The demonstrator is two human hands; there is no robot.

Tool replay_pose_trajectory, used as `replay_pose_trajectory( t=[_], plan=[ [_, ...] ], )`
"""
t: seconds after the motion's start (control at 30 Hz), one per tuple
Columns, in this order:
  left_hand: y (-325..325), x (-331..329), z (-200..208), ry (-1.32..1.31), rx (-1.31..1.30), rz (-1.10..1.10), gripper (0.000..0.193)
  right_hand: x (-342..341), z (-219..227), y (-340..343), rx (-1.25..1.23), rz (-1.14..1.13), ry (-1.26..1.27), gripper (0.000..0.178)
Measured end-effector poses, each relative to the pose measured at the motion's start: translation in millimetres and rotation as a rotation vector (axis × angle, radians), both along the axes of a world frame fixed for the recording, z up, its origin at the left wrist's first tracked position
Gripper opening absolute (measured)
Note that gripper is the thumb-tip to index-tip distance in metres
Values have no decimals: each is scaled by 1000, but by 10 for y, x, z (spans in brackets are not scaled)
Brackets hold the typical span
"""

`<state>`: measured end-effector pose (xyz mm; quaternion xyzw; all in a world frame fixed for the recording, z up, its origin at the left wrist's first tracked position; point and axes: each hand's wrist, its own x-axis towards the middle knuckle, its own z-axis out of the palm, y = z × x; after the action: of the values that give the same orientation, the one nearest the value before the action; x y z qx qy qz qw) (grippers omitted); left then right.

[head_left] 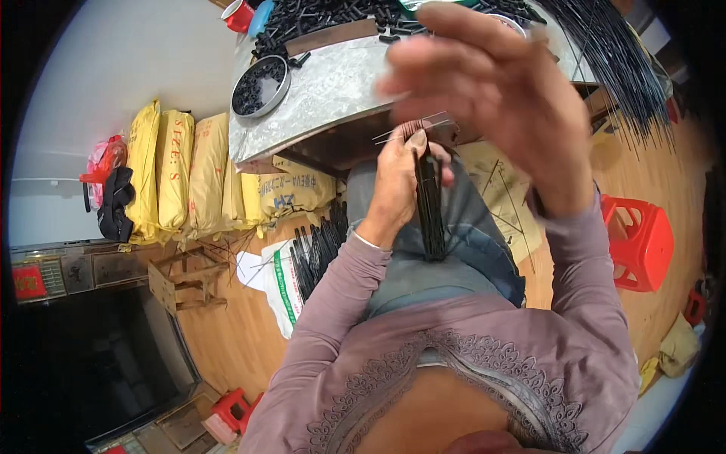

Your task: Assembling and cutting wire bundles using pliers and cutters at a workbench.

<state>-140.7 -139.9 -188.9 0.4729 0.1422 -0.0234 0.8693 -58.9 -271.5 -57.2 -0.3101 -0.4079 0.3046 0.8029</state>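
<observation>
In my lap, my left hand [395, 175] is closed round an upright bundle of dark rods [431, 216]. Its thumb presses near the top, where reddish-brown strands and a few thin metal wires stick out sideways. My right hand [503, 94] is raised above and to the right, blurred by motion. Its fingers are stretched out and apart, and I see nothing held in them. It hides part of the table behind it.
A grey-topped table [333, 91] bears a round tray [281, 97] of small black pieces and a heap of black parts [333, 15]. Long dark wires [628, 68] overhang its right end. Yellow sacks [174, 170] line the left wall; a red stool [646, 242] stands right.
</observation>
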Motion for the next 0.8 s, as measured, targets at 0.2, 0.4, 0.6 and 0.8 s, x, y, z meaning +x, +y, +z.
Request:
replay_pose_trajectory(
  t=[0.2, 0.4, 0.6, 0.8],
  plan=[
    [-73, 24, 7, -156, -15, 23, 35, 388, -777, -122, -930, -490, -925, 24],
    [-138, 49, 92, -66, -26, 59, 27, 463, -808, -184, -945, -505, -990, 14],
    [-131, 40, 128, -69, 22, 122, 28, 470, -774, -154, -928, -440, -764, 13],
    [-62, -21, 31, -82, 349, 134, 24, 742, -975, -301, -953, -37, -272, 22]
  ],
)
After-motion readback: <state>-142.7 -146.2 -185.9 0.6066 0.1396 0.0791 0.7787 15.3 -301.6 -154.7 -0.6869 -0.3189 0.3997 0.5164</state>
